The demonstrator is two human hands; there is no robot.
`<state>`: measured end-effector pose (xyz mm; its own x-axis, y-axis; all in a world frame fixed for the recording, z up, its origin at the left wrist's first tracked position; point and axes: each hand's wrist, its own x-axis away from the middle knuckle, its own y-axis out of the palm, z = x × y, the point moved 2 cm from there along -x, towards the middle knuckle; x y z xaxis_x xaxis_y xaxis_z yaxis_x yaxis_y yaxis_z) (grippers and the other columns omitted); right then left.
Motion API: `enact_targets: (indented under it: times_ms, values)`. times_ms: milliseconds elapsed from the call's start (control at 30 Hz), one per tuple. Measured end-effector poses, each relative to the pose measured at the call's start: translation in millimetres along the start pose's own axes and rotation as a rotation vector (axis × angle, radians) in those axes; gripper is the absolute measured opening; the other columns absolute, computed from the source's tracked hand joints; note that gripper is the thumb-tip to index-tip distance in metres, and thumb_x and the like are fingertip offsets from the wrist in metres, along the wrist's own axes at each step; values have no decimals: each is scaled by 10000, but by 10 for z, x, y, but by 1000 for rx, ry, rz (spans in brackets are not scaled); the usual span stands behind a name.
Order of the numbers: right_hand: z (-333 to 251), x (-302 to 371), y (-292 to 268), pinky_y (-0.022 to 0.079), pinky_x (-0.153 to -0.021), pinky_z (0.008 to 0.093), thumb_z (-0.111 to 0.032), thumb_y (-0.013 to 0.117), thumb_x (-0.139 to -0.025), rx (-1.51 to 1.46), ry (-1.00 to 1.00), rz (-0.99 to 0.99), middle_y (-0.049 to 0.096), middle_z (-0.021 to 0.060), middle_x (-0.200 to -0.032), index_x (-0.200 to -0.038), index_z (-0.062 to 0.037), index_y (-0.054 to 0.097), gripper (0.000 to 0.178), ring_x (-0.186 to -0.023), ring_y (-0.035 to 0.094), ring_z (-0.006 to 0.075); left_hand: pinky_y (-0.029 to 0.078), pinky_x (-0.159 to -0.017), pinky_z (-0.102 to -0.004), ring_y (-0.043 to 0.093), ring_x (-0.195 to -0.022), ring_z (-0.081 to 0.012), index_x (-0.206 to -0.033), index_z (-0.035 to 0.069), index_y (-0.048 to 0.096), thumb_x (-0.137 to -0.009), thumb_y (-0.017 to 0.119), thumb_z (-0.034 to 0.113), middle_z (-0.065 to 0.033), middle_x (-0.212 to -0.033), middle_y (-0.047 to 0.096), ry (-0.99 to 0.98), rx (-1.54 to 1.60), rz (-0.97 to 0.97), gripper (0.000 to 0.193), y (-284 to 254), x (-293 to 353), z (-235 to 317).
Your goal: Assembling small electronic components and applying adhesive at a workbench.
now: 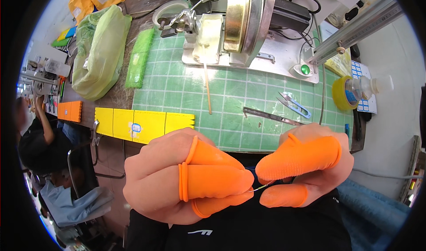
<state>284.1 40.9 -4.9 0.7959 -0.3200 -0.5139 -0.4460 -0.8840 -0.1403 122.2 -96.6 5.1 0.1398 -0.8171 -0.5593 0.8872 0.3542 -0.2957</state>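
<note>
My left hand [188, 177] and my right hand [306, 164] are close together in front of my body, at the table's near edge. Orange rubber finger cots cover several fingertips. A thin strand [262, 187], pale with a yellowish-green stretch, runs across the small gap between them. The left fingertips pinch one end of it. Its other end goes in between the right thumb and forefinger, where the fingers hide it. Beyond the right hand lie a slim metal tool [273, 116] and blue-handled thread snips [296, 105] on the green gridded mat [173, 91].
A machine with a large metal wheel [237, 20] and a green button [305, 69] stands at the back. A thin wooden stick [207, 91] points out from it. A yellow notched strip [148, 125] lies left, near a green plastic bag [100, 51]. A tape roll [344, 93] sits right.
</note>
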Motion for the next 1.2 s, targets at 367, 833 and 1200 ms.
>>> enact_targets:
  times_ms: [367,833,1200]
  values:
    - [-29,-4,-44,356,-426,264,-33,929,-660,122,-37,37,659,54,-709,-896,17,745,303,-490,552,145,525,-567,-338,673,-651,-242,-1270,-110,502,-767,867,101,-159,-803,655,150,-80,-74,656,20,-3,-61]
    - [-2,32,-40,405,-454,279,-102,933,-672,46,57,-43,691,69,-723,-924,-22,712,345,-522,594,170,491,-566,-299,627,-626,-222,-1038,-84,563,-750,811,32,-133,-793,637,-116,221,-32,398,17,75,-71]
    - [-35,-28,-25,409,-479,285,-81,906,-690,146,96,-121,717,36,-787,-967,-59,744,321,-536,593,171,490,-592,-333,604,-622,-212,-1123,-81,550,-723,805,27,-118,-780,635,-142,267,4,487,23,131,-105]
